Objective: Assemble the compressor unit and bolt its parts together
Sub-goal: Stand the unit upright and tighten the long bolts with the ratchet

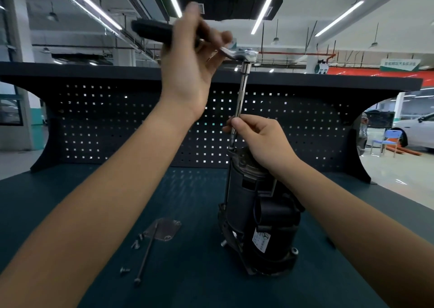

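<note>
Both engaged: my left hand (187,56) grips the ratchet handle (150,29); my right hand (260,138) pinches the extension bar (242,91) above the compressor (258,214).

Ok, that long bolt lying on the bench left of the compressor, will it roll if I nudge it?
It may roll: the long bolt is a thin round shaft on a flat bench mat. Its wider head at the near end would probably swing it in an arc. It looks like stiff metal, so it should lift without flexing.
</note>
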Available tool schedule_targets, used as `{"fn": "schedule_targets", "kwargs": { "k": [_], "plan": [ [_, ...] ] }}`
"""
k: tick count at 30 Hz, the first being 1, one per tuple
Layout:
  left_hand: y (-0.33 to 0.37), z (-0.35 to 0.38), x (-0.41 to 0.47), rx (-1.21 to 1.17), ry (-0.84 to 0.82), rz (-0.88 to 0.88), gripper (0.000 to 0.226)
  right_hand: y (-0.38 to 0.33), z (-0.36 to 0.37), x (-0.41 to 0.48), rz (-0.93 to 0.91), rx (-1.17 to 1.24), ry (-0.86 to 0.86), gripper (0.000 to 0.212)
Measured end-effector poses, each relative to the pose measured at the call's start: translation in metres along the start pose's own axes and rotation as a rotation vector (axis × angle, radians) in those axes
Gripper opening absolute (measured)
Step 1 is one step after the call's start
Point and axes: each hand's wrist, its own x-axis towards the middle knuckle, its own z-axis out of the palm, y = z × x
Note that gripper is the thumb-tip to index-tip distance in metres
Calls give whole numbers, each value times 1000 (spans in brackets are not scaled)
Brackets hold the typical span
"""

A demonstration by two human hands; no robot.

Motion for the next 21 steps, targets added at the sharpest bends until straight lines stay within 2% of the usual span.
{"fn": "schedule_targets", "kwargs": {
  "k": [2,4,8,9,11,15,19,21],
  "plan": [
    [0,7,-14,272,-115,243,24,1,0,1,-2,0,-4,22],
    [0,8,-14,281,-140,259,26,2,0,1,3,23,5,20],
    [3,0,11,-288,110,-189,37,3,1,2,10,16,-71,17],
    [1,-3,18,-389,188,-264,38,2,3,1,-5,17,-98,15],
    [-2,-3,28,-425,267,-312,38,0,4,0,-28,35,-111,17],
    [-3,5,17,-273,170,-241,36,0,2,-2,-59,30,-38,22],
    [-5,18,-14,223,-91,109,31,0,1,-1,-23,46,25,24],
    [-4,20,-24,339,-232,171,29,0,0,-1,-14,65,37,22]
  ]
}}
